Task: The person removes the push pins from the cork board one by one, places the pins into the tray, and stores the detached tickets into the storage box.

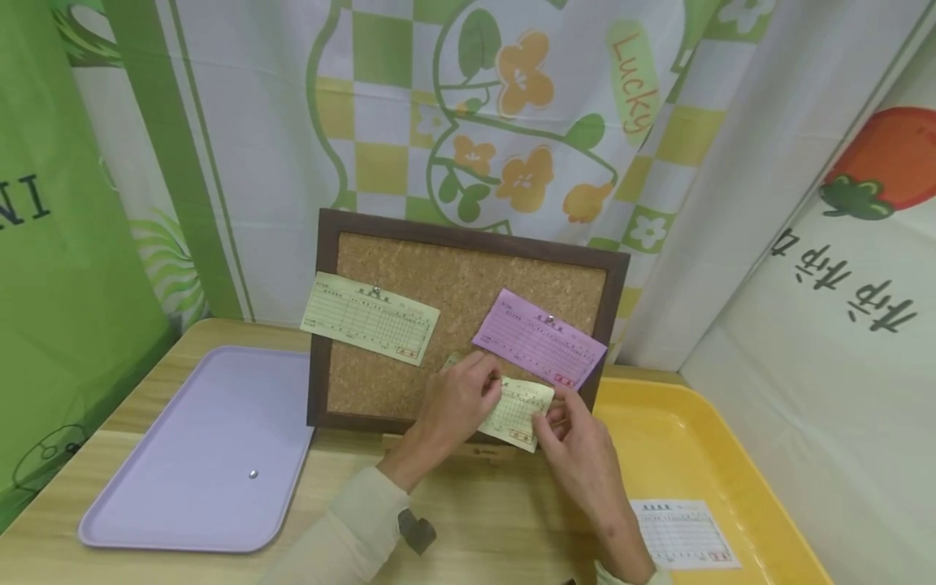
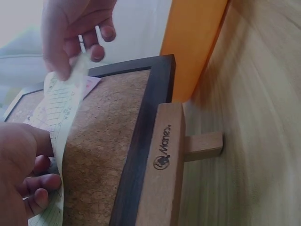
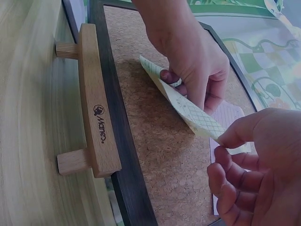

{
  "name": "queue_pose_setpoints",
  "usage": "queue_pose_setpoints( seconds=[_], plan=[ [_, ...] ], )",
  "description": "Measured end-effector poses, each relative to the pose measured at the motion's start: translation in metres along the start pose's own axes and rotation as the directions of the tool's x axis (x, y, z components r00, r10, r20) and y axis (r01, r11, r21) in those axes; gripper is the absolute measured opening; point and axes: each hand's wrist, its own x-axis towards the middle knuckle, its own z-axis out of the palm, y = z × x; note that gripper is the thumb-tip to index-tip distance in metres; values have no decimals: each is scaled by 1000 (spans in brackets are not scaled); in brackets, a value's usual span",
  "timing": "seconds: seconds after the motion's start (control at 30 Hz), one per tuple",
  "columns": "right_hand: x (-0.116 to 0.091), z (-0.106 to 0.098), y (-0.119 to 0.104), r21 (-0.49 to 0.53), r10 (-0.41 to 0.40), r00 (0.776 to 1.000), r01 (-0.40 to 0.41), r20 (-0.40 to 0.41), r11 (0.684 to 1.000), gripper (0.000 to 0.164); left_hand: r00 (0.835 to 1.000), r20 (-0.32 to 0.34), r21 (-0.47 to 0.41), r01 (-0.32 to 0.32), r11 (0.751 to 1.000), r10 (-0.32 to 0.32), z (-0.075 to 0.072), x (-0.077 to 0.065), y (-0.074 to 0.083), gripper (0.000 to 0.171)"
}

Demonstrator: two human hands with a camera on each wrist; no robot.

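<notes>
A pale yellow-green printed slip (image 1: pixel 515 410) is held in front of the lower part of the framed cork board (image 1: pixel 395 390). My left hand (image 1: pixel 457 398) pinches it near its upper edge, some fingertips hidden behind the paper in the right wrist view. Between thumb and index finger my right hand (image 1: pixel 581 443) pinches the slip's right end. In the right wrist view the slip (image 3: pixel 188 110) bows away from the cork, its left end slanting towards it. Higher on the board, a green slip (image 1: pixel 371 321) and a purple slip (image 1: pixel 541 337) each hang from a silver pushpin.
A lilac tray (image 1: pixel 183 439) with one silver pushpin (image 1: pixel 253 474) lies left of the board. At the right, a yellow tray (image 1: pixel 676 422) holds a white printed slip (image 1: pixel 683 532). The board leans on a small wooden stand (image 2: pixel 162 155). Patterned curtains (image 1: pixel 409 97) hang behind.
</notes>
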Motion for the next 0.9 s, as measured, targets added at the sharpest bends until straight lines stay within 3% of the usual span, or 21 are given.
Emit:
queue_pose_setpoints(
  seconds=[0.13,0.53,0.9],
  plan=[
    [0,0,-1,29,-6,1000,7,-16,1000,25,1000,3,-7,-4,1000,4,1,0,0,14],
    [-1,-3,-3,15,5,1000,-5,-17,1000,14,1000,20,-21,-9,1000,9,-1,-2,3,13],
    [0,-5,-5,18,23,1000,-23,-2,1000,16,999,43,-159,-14,987,21,-6,-2,8,16]
  ],
)
